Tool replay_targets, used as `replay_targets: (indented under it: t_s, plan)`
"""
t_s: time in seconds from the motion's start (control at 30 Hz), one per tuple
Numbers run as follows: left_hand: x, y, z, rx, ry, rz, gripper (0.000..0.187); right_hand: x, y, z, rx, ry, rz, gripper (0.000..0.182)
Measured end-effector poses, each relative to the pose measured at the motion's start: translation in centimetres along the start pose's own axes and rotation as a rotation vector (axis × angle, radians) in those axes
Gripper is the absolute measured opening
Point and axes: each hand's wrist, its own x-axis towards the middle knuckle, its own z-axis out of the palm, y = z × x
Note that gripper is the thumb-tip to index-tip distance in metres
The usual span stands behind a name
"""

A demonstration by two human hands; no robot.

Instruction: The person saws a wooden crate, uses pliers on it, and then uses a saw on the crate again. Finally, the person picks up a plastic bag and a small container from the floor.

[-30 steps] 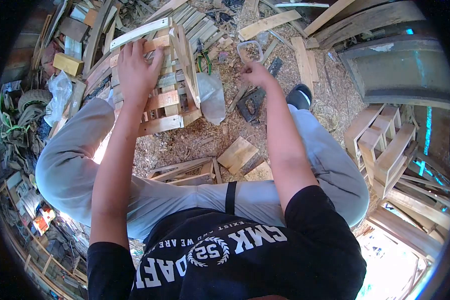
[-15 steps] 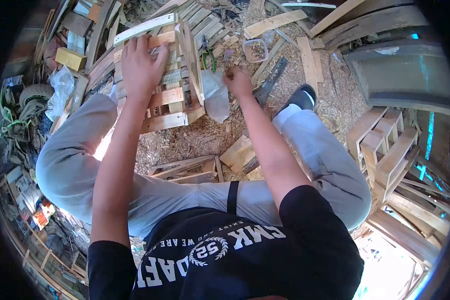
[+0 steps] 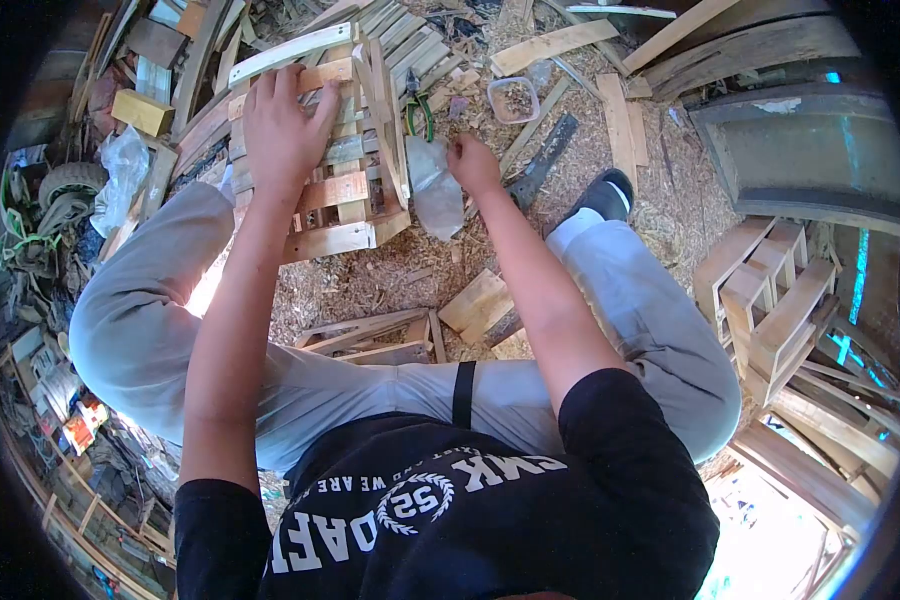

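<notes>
A slatted wooden crate (image 3: 335,190) of pale strips leans in front of my left knee. My left hand (image 3: 285,125) grips it from above, fingers bent over the upper slats and thumb apart. To the right of the crate, my right hand (image 3: 473,165) is closed, fingertips pinched together. Whatever they hold is hidden or too small to make out. A clear plastic bag (image 3: 437,195) lies right beside those fingertips, between the hand and the crate. Just above the bag are green-handled pliers (image 3: 420,115).
A plastic tub (image 3: 513,101) of small pieces sits on the shavings-covered floor. Near it lie a dark flat blade-like piece (image 3: 548,160) and loose boards (image 3: 553,46). Wood offcuts (image 3: 477,305) lie between my legs. A wooden frame (image 3: 770,290) stands at right.
My right hand has shifted slightly, and the plastic bag beside it has changed shape and moved a little to the right and up. My left hand and the crate stay put.
</notes>
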Motion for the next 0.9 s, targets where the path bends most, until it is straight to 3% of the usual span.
replay_targets:
  t_s: [0.17, 0.23, 0.33, 0.47, 0.57, 0.63, 0.9]
  plan:
    - [0.0, 0.1, -0.1, 0.002, 0.008, -0.002, 0.051, 1.2, 1.1, -0.9, 0.118, -0.107, 0.077, 0.030]
    - [0.0, 0.0, 0.1, 0.005, 0.029, 0.007, 0.050, 2.2, 1.9, -1.4, 0.152, -0.318, 0.100, 0.037]
    - [-0.1, -0.1, 0.0, -0.005, 0.002, -0.009, 0.050, 3.7, 3.3, -1.4, 0.316, -0.394, 0.094, 0.046]
    - [0.0, 0.1, 0.1, -0.006, 0.016, -0.010, 0.049, 3.3, 2.2, -3.8, 0.277, -0.430, 0.154, 0.050]
    - [-0.1, 0.0, 0.0, -0.004, 0.005, -0.019, 0.050, 2.6, 2.1, -4.7, 0.424, -0.528, 0.271, 0.044]
    - [-0.1, 0.0, 0.0, -0.007, -0.011, -0.037, 0.051, 2.4, 2.7, -5.1, 0.714, -0.600, 0.381, 0.034]
    - [0.0, 0.1, 0.0, 0.017, 0.000, -0.025, 0.052, 2.2, 4.2, -5.5, 0.811, -0.652, 0.393, 0.012]
